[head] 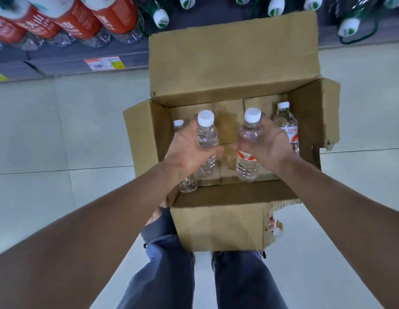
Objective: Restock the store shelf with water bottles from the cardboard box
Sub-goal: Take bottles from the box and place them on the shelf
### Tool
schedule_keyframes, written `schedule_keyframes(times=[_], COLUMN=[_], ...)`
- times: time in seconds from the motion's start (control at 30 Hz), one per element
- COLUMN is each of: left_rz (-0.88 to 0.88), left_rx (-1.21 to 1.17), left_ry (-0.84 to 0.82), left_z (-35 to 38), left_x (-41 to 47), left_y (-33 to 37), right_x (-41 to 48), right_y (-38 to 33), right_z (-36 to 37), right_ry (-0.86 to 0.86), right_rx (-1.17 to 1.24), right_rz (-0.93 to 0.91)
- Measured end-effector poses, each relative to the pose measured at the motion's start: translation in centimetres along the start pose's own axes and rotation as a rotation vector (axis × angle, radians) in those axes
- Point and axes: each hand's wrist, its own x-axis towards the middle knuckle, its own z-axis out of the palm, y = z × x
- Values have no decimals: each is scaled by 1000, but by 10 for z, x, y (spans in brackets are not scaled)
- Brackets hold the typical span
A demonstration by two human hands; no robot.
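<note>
Step in hand: by my reading, two water bottles are being lifted out of the cardboard box [218, 226], one per hand.
Left grip: the left hand [189, 150] wraps around the body of the left bottle [207, 134], thumb across the front, cap clear above the fingers.
Right grip: the right hand [270, 146] cups the right bottle [249, 132] at its shoulder, with the label and base hanging below the palm.
Bottle positions: both are over the open box, apart from each other, with bare cardboard between the two grips.
Outside the grips: a spare bottle [286, 123] stands just beyond the right hand; another bottle [188, 185] sits partly hidden under the left wrist.
Doing it well: raise both straight up so the bases clear the box walls, and squeeze lightly, since thin plastic likely buckles.
Risk: brushing either neighbouring bottle could tip it.
Destination: the shelf [60, 65] lies past the box's far flap, beyond both grips.
</note>
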Motion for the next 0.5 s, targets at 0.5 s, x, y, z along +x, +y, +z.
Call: schedule_keyframes(times=[0.5], left_rz=[294], left_rx=[23], left_ry=[114], left_z=[-308], left_x=[-210], left_y=[174], right_x=[-260], right_y=[-362], right_z=[-75], right_ry=[52], right_rx=[-194], right_rz=[-328])
